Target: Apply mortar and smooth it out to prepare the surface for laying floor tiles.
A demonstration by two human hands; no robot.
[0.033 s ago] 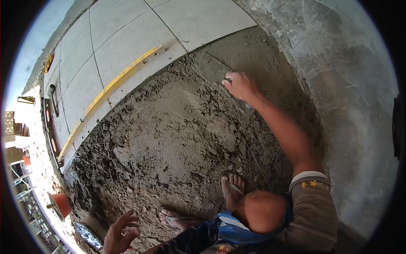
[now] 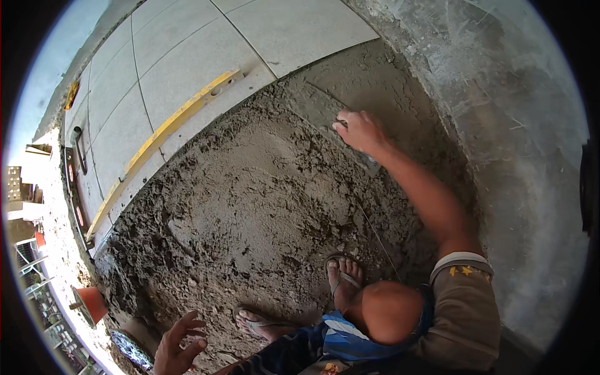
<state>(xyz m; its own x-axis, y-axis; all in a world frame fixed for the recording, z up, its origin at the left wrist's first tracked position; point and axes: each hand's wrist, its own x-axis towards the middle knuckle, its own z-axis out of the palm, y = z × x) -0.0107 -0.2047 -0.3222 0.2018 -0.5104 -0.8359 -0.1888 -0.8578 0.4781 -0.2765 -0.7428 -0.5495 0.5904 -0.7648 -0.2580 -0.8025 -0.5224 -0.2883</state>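
Observation:
My right hand [image 2: 361, 132] is closed around the handle of a flat rectangular trowel [image 2: 315, 105], whose blade is smeared with grey mortar. The blade lies on a smooth strip of wet mortar [image 2: 394, 81] at the upper right. The handle is mostly hidden under my fingers. Down at the lower left, my left hand [image 2: 179, 347] hangs with its fingers apart, holding nothing. A rougher, lumpy mortar bed [image 2: 250, 181] spreads between my hands and in front of my feet.
Large pale floor tiles [image 2: 187, 47] border the mortar, with a yellow spirit level [image 2: 165, 130] lying along their edge. A hammer [image 2: 79, 150] rests farther left. An orange bucket [image 2: 91, 305] stands at lower left. A thin string [image 2: 378, 237] crosses the mortar near my foot; a concrete wall [image 2: 525, 156] rises at right.
My right hand and the trowel have shifted slightly to the right. My left hand stays almost in place.

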